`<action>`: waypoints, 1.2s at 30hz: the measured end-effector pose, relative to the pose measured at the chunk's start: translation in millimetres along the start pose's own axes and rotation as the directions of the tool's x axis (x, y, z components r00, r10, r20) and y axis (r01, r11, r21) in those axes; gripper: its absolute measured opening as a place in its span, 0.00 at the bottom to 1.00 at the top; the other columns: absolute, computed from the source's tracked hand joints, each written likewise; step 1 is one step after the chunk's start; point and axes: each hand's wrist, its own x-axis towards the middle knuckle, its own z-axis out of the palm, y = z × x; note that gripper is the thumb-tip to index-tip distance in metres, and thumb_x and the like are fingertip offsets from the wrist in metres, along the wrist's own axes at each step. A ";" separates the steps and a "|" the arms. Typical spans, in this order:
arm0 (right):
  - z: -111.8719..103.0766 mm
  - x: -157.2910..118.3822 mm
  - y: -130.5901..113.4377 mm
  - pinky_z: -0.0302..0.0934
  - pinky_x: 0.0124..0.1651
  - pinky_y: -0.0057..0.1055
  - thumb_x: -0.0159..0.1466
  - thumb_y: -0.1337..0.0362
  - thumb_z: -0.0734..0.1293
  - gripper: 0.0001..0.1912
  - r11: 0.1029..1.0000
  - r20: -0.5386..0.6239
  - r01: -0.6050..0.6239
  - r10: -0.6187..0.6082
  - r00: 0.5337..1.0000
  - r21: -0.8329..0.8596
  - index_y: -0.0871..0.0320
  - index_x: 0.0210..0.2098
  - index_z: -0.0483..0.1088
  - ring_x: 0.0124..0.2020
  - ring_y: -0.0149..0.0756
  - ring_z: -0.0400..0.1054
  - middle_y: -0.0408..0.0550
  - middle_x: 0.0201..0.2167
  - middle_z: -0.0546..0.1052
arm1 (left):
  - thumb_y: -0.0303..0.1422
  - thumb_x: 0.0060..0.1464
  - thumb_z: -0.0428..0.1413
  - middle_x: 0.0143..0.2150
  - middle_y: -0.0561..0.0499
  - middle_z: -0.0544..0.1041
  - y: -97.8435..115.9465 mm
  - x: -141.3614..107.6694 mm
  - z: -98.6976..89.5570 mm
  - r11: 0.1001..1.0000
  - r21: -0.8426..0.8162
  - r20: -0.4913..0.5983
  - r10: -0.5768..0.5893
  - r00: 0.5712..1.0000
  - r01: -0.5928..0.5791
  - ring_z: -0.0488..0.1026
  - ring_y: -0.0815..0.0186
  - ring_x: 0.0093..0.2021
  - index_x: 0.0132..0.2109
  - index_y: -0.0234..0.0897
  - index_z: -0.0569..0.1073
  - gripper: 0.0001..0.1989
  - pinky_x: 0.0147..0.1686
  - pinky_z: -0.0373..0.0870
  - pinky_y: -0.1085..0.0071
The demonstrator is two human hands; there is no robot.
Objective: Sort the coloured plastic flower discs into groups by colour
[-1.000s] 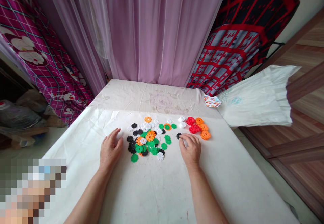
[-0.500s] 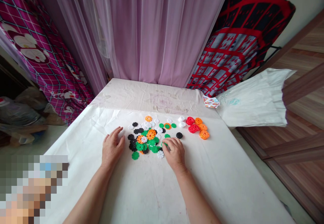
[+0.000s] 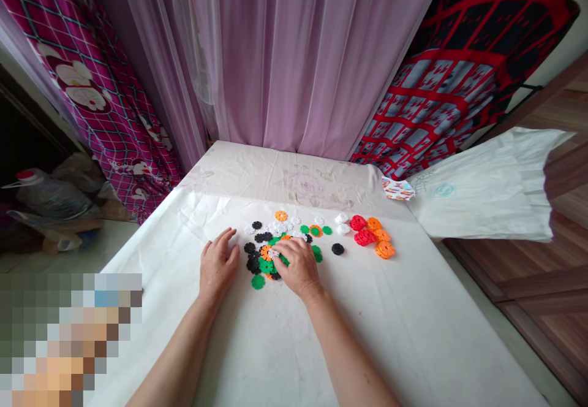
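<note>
Plastic snowflake discs in black, green, orange and white lie in a loose pile in the middle of the table. My right hand (image 3: pixel 298 266) is over the right part of the pile, hiding some discs. Its thumb and fingertips close on a white snowflake disc (image 3: pixel 274 252) on top of an orange disc (image 3: pixel 265 252). My left hand (image 3: pixel 219 263) rests on the cloth left of the pile, fingers loosely apart and holding nothing. Nearest to it are black discs (image 3: pixel 252 263). A green disc (image 3: pixel 258 282) lies at the pile's front edge.
To the right stand small stacks of white (image 3: pixel 342 228), red (image 3: pixel 364 237) and orange discs (image 3: pixel 384 249), with a black disc (image 3: pixel 338 249) nearer the pile. A white cloth (image 3: pixel 395 327) covers the table. A patterned paper box (image 3: pixel 398 189) and white bag (image 3: pixel 487 186) are at the far right.
My right hand has moved left from the pile's right edge onto the pile, reaching the white disc. My left hand stays in place. The whole view has shifted slightly.
</note>
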 end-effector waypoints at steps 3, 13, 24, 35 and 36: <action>2.7 -0.3 -0.8 0.58 0.47 0.37 0.62 0.66 0.67 0.07 1.000 0.024 0.001 -0.001 1.000 -0.002 0.48 0.36 0.78 0.44 0.39 0.67 0.42 0.39 0.80 | 0.35 0.57 0.47 0.60 0.47 0.73 1.4 -0.2 -0.9 1.000 0.000 0.007 -0.013 1.000 0.013 0.70 0.58 0.59 0.55 0.43 0.71 0.19 0.65 0.54 0.51; -23.0 -36.1 26.0 0.63 0.47 0.38 0.64 0.66 0.64 0.09 0.998 -0.115 -0.066 0.064 0.991 -0.017 0.51 0.35 0.78 0.42 0.39 0.70 0.47 0.38 0.80 | 0.35 0.57 0.48 0.61 0.48 0.72 -0.8 -0.5 0.6 1.000 -0.008 0.018 -0.019 1.000 0.019 0.70 0.58 0.58 0.55 0.43 0.71 0.19 0.65 0.52 0.51; -38.2 -51.7 -10.8 0.69 0.42 0.34 0.64 0.66 0.62 0.09 0.965 -0.228 -0.112 0.167 0.959 0.236 0.54 0.34 0.75 0.37 0.36 0.73 0.49 0.33 0.79 | 0.36 0.58 0.47 0.59 0.49 0.73 -2.9 0.3 -0.5 0.999 -0.040 -0.005 0.008 1.000 -0.008 0.70 0.58 0.58 0.54 0.45 0.71 0.19 0.65 0.54 0.51; -24.1 -57.8 36.2 0.65 0.32 0.30 0.60 0.52 0.66 0.17 0.627 -0.248 -0.441 0.714 0.655 0.642 0.60 0.33 0.75 0.29 0.35 0.70 0.50 0.29 0.79 | 0.39 0.57 0.46 0.45 0.50 0.81 -1.4 5.7 -4.1 1.000 -0.028 0.065 0.001 0.998 0.001 0.76 0.59 0.45 0.49 0.44 0.75 0.18 0.64 0.55 0.51; -24.0 -57.5 36.0 0.65 0.32 0.30 0.59 0.51 0.66 0.17 0.614 -0.237 -0.441 0.720 0.652 0.655 0.60 0.33 0.75 0.30 0.35 0.70 0.50 0.29 0.79 | 0.39 0.56 0.46 0.42 0.50 0.81 0.8 6.2 -6.2 1.000 -0.020 0.074 0.005 0.997 -0.004 0.76 0.60 0.43 0.48 0.44 0.76 0.18 0.63 0.56 0.52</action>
